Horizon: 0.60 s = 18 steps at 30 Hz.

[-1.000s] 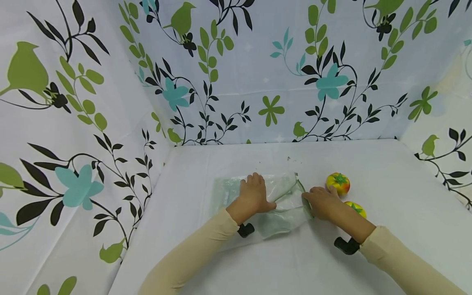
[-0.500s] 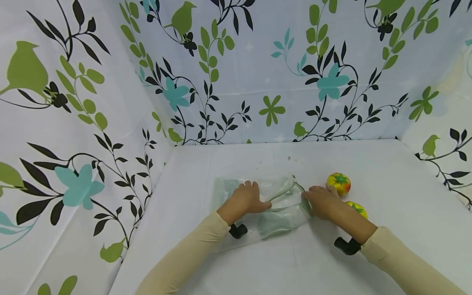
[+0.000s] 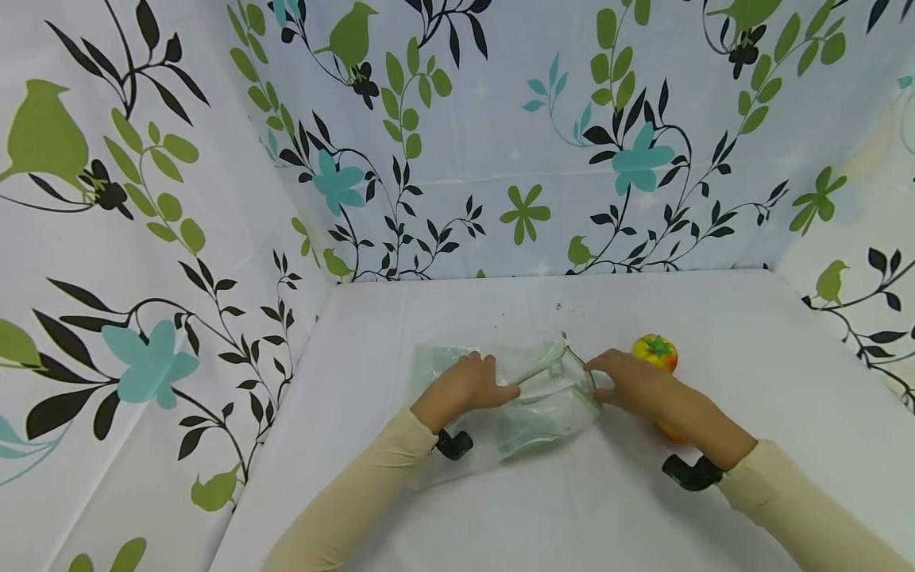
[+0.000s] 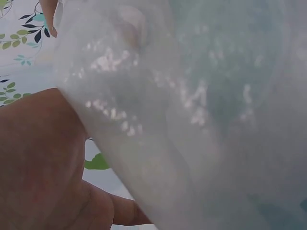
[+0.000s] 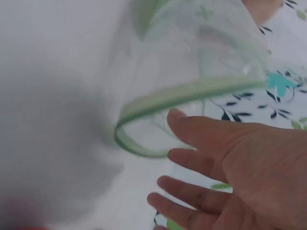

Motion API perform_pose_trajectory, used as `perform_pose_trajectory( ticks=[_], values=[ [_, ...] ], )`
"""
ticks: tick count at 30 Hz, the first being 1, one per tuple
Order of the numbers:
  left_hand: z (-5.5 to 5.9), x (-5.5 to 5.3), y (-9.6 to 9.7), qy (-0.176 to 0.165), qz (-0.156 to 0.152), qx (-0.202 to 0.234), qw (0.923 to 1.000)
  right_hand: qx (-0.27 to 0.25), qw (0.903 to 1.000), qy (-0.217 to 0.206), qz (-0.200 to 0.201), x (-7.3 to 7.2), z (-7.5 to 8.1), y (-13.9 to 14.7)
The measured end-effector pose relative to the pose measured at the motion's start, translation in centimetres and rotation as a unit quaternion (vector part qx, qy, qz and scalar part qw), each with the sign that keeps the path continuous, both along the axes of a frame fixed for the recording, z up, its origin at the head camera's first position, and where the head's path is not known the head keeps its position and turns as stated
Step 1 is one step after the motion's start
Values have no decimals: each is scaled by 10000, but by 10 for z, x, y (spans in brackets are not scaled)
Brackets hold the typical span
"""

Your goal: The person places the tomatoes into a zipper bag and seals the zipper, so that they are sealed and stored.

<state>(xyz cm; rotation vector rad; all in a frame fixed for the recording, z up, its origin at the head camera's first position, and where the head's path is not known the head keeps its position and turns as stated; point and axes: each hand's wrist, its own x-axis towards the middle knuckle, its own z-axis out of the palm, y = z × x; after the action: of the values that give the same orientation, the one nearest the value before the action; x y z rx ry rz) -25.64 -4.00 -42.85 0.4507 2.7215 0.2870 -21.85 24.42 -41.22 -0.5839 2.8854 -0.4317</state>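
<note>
A clear plastic zip bag (image 3: 532,425) with a green-edged mouth lies on the white table, and something pale green shows through its plastic. My left hand (image 3: 466,384) grips the bag across its middle. In the left wrist view the plastic fills most of the frame, beside the palm (image 4: 41,163) and thumb. At the bag's right end, my right hand (image 3: 629,385) is by the mouth. The right wrist view shows the green rim (image 5: 192,93) gaping as a loop. Thumb and forefinger are spread apart at that rim, and the other fingers (image 5: 192,194) stretch out nearly straight.
A red and yellow tomato-like fruit (image 3: 655,352) with a green leafy top sits just behind my right hand. Another one (image 3: 672,431) is mostly hidden under my right forearm. Patterned cloth walls (image 3: 457,159) enclose the white table (image 3: 443,302) at the back and sides.
My left hand has shifted left and slightly toward me along the bag. The right fingers have loosened at the rim, the wrist has moved right, and its arm now covers more of the nearer fruit.
</note>
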Motion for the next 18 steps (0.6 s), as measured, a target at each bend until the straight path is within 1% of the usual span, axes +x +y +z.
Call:
perform_pose_trajectory(
  ticks=[2, 4, 8, 10, 13, 18],
  values=[
    [0, -1, -1, 20, 2, 30, 10000, -268, 9995, -111, -76, -4, 6, 10],
    [0, -1, -1, 15, 18, 67, 10000, -438, 9989, -88, -150, -10, 12, 22],
    [0, -2, -3, -17, 46, 109, 9999, -615, 9977, 43, -287, -19, 24, 46],
    [0, -2, -4, -31, 51, 139, 9999, -681, 9970, 16, -360, -22, 27, 57],
    [0, -3, -5, -52, 45, 155, 9999, -716, 9964, -97, -439, -23, 27, 72],
    [-2, -3, -5, -94, 41, 135, 9999, -599, 9968, -187, -503, -25, 18, 95]
  ],
)
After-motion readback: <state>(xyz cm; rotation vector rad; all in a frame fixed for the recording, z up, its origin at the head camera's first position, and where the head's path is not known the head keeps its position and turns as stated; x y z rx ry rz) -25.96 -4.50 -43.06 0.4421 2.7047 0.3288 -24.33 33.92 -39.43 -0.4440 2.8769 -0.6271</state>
